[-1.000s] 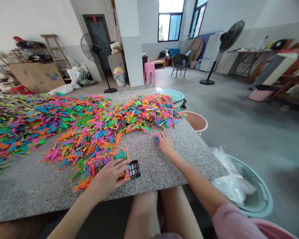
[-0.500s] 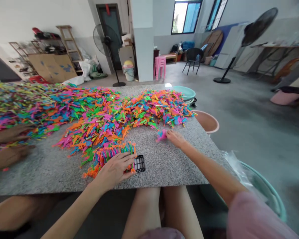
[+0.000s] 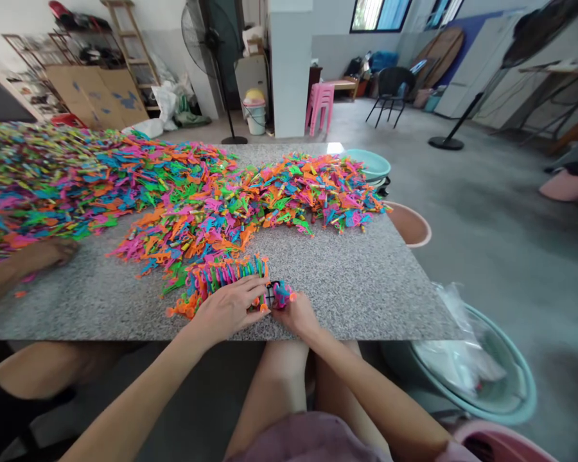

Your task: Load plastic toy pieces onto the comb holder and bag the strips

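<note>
Left hand [image 3: 228,307] clamped on multicoloured plastic-toy row [image 3: 224,274], likely steadying it; right hand [image 3: 299,314], three o'clock, pinches pink-and-blue plastic pieces [image 3: 282,293].

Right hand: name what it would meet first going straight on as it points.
Beyond the toys it holds, the right hand would probably meet the black rack first, then the left hand; any gap is hard to judge.
</note>
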The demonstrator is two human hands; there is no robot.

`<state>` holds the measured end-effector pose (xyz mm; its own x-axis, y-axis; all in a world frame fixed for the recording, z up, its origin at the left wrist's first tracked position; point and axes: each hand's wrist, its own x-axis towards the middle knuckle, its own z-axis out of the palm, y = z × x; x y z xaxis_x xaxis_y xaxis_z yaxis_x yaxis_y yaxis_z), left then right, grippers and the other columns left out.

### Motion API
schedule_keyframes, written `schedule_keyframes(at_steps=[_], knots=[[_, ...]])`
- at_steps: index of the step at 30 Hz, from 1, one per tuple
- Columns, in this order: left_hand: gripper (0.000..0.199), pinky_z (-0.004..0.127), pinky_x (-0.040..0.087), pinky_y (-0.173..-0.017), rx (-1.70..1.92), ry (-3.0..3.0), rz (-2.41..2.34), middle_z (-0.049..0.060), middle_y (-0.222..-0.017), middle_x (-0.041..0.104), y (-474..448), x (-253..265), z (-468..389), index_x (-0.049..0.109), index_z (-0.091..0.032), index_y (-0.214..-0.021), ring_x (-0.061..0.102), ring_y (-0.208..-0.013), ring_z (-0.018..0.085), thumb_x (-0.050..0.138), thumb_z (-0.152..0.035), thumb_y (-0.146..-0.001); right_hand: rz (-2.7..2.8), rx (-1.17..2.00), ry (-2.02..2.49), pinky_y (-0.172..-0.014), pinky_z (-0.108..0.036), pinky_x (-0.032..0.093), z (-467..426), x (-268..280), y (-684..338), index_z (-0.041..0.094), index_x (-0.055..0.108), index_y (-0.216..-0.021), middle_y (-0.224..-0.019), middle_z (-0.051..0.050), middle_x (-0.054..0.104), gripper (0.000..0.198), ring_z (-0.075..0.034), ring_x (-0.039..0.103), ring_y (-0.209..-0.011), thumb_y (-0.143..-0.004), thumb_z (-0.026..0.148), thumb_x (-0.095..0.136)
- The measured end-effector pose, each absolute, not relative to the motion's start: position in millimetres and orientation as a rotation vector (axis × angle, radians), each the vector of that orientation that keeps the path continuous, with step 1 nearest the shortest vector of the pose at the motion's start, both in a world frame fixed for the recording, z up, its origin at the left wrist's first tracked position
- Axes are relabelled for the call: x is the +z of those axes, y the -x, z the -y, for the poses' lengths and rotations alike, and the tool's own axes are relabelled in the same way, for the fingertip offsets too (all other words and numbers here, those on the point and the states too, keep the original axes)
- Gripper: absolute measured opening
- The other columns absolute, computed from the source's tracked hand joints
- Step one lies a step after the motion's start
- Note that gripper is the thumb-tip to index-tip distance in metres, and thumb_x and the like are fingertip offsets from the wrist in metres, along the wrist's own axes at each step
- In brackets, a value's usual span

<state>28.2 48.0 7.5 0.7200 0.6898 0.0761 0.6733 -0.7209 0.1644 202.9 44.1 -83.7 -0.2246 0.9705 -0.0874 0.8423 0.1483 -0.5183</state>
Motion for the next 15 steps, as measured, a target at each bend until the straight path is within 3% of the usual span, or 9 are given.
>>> schedule_keyframes(at_steps=[4,9,15], knots=[[0.047,0.036,0.046,-0.103,0.197,-2.76,-1.18,0.008,-0.134,0.058,-27.5,5.7,-46.5,0.043,-0.023,-0.136,0.054,-0.125,0.022,0.055,-0.034,-0.092,2.236,0.688,1.764,-0.063,-0.026,0.041,-49.0,-68.5,-200.2,0.019,0.072,-0.093,-0.085,-0.01,0.075,0.019,-0.024,0.07,-0.078,-0.079,0.022,0.06],[0.051,0.035,0.051,-0.095,0.188,-2.714,-1.241,0.01,-0.136,0.056,-26.1,3.7,-45.1,0.037,-0.024,-0.138,0.058,-0.12,0.023,0.055,-0.035,-0.092,2.198,0.743,1.8,-0.062,-0.026,0.041,-50.4,-66.1,-197.8,0.019,0.073,-0.091,-0.085,-0.01,0.074,0.018,-0.025,0.07,-0.079,-0.077,0.027,0.064],[0.051,0.035,0.049,-0.096,0.2,-2.727,-1.223,0.008,-0.133,0.058,-28.1,5.6,-45.9,0.037,-0.026,-0.141,0.058,-0.12,0.023,0.051,-0.035,-0.093,2.297,0.651,1.822,-0.069,-0.028,0.045,-48.6,-67.4,-193.3,0.017,0.07,-0.097,-0.09,-0.013,0.073,0.02,-0.026,0.07,-0.082,-0.081,0.022,0.058]])
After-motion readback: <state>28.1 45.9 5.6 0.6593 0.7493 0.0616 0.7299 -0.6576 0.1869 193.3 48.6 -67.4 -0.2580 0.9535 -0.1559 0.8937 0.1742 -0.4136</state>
